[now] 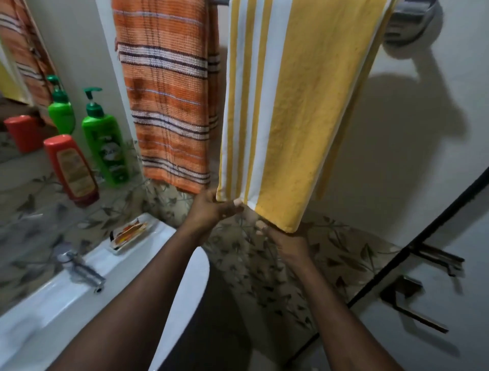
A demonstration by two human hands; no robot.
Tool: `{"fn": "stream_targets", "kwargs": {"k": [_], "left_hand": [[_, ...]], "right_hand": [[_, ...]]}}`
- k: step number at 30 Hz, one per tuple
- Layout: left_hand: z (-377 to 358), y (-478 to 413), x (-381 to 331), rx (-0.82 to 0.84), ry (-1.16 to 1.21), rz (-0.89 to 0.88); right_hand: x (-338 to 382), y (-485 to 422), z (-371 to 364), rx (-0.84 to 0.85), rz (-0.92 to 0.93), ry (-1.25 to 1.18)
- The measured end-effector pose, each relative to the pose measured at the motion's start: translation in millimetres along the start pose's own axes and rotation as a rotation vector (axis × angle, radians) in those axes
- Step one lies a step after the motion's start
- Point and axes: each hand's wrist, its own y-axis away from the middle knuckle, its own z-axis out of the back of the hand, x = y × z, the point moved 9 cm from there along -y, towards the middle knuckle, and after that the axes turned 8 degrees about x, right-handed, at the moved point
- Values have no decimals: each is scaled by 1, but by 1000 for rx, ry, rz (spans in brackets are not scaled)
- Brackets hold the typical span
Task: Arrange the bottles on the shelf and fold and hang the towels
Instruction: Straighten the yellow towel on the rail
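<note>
Left hand [211, 209] and right hand [284, 242] both grasp the bottom hem of a yellow towel [304, 119]. The left pinches the edge near the left corner, below the white stripes. The right curls its fingers round the edge further right, under the plain yellow panel. The grip appears meant to draw the cloth taut and level its lower edge so that it hangs flat.

The towel, the largest thing in view, is draped over a rail [219, 2] at the top of the scene. Its front is yellow, with white stripes running lengthwise down the left side, and a back layer shows behind its right edge. Just to its left an orange towel [166, 100] with dark and white bands hangs, seemingly from the same rail and apparently already settled.

Below, at near left, runs a white sink [66, 291]. On the patterned ledge [31, 211] beyond it, a green pump bottle [105, 143] and a red bottle [72, 172] stand upright side by side near a mirror [16, 79], seemingly already arranged. A metal tap [79, 267] and a small soap dish [131, 234] sit on the sink's rim. By the look of things, the task is close to done.
</note>
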Motion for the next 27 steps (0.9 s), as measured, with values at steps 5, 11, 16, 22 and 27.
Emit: {"fn": "stream_targets", "kwargs": {"k": [5,11,16,22,27], "left_hand": [[19,23,22,-204,51,43],[52,91,39,-454,-40,90],[96,148,44,-702,-331,169],[145,179,39,-828,-876,382],[200,163,66,-698,-1088,598]], "right_hand": [[-8,-10,-49,266,71,45],[-12,-1,-105,519,137,101],[-1,23,-177,738,242,252],[3,12,-269,777,364,527],[-12,-16,-333,774,417,844]]}}
